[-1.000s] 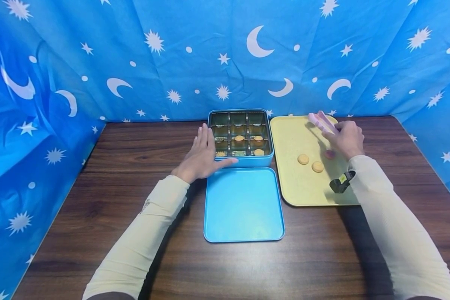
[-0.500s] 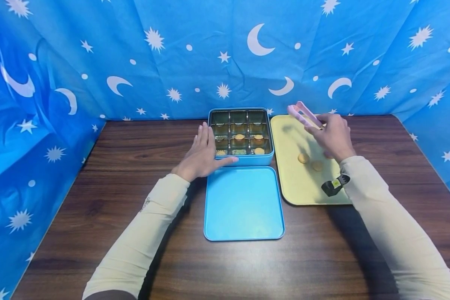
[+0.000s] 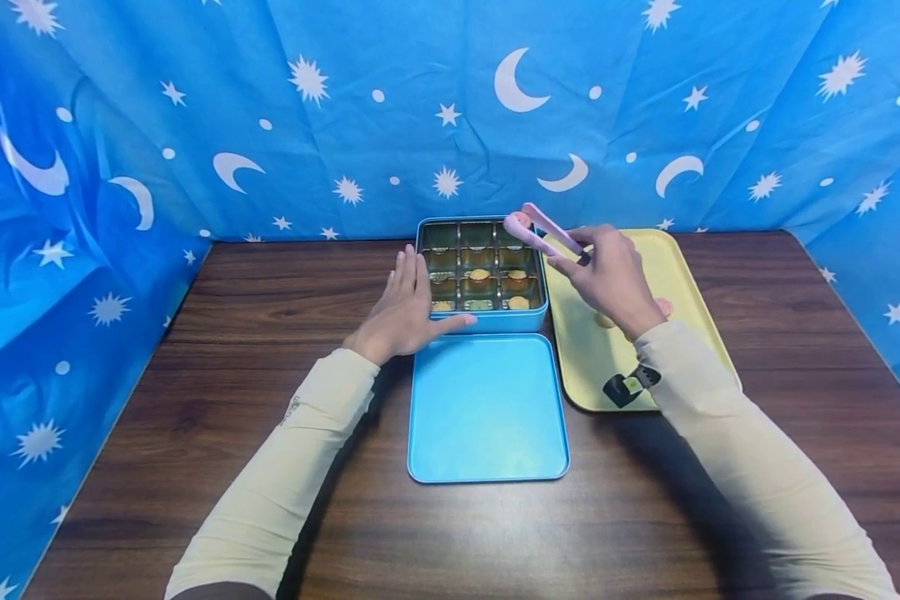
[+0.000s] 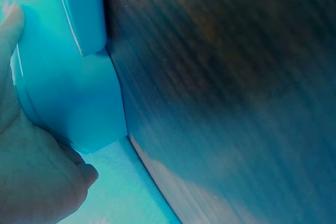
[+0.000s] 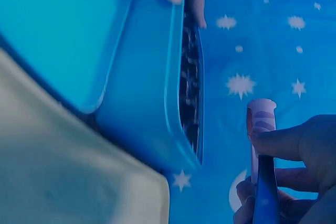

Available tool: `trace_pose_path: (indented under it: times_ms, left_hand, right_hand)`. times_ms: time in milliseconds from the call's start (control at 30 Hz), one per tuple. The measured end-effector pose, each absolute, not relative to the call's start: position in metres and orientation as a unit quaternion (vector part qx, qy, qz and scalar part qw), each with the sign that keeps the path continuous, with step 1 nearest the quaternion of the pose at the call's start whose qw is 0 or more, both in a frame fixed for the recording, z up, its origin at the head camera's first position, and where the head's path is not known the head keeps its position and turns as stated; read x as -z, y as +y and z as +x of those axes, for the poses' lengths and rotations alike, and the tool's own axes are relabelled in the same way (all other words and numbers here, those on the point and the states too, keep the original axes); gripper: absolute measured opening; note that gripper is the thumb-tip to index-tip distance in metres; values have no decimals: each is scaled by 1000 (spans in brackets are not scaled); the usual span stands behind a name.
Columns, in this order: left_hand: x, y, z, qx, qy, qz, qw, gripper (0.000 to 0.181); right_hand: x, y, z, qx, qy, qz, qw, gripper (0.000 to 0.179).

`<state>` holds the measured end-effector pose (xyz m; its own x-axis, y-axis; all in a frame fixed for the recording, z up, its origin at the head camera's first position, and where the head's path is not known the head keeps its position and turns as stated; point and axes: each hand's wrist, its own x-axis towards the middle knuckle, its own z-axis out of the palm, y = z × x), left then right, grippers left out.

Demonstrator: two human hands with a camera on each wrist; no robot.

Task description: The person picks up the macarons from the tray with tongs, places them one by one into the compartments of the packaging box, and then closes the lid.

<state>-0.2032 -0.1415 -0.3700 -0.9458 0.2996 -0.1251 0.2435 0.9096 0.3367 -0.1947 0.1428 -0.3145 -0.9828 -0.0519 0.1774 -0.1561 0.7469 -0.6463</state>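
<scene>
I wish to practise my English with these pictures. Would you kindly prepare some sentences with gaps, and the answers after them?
The open tin is divided into ____ compartments.
The pink tongs hold a small pinkish piece near the tin's far ____ corner.
In the head view, the tray is ____ in colour.
On the blue curtain are white stars, dots and ____.

Missing words: nine; right; yellow; moons.

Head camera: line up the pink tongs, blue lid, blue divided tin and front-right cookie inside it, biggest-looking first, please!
1. Blue lid
2. Blue divided tin
3. Pink tongs
4. Cookie
</scene>
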Motion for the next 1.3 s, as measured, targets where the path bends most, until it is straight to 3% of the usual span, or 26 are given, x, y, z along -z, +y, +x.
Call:
trace_pose_path:
  times_ms: [700, 1300]
  left_hand:
    - [368, -143, -201, -167, 972, 144, 83, 125]
    - [368, -142, -201, -173, 971, 144, 83, 124]
  right_hand:
    - [329, 75, -195, -357, -927, 111, 19, 44]
    - [325, 76, -196, -365, -924, 112, 10, 44]
